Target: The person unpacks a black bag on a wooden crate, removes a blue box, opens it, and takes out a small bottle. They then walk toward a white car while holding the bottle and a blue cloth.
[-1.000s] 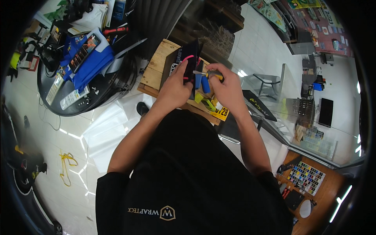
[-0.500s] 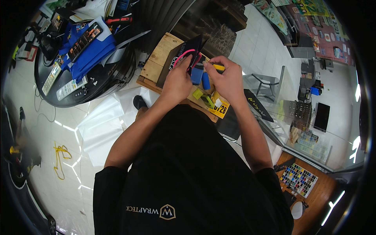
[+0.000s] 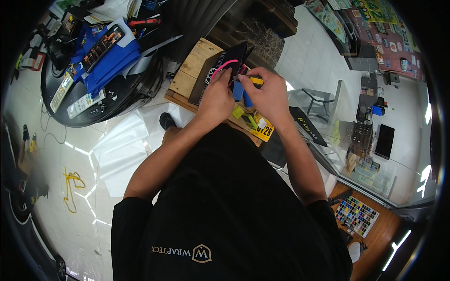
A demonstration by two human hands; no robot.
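My left hand (image 3: 216, 100) is closed on a black printed bag-like thing (image 3: 218, 60) with a pink loop (image 3: 225, 65); its fingertips are partly hidden. Close beside it, my right hand (image 3: 271, 91) pinches at the black thing's edge. A yellow-and-black tool (image 3: 256, 80) is held in the right hand, mostly covered by the fingers, so its kind is unclear. Below the hands lie a blue box (image 3: 238, 90), green blocks (image 3: 238, 112) and a yellow printed card (image 3: 266, 132). They rest on a wooden crate (image 3: 186, 83).
At the left, a round black table (image 3: 61, 121) carries remotes, a phone (image 3: 102, 48), blue cloth (image 3: 112, 68) and a red-handled tool (image 3: 144, 22). White sheeting (image 3: 117, 161) and a yellow cord (image 3: 70, 187) lie on the floor. A glass counter (image 3: 337, 136) stands at the right.
My right hand has shifted slightly left and its fingertips now meet the black thing beside my left hand. The black thing has moved slightly to the right.
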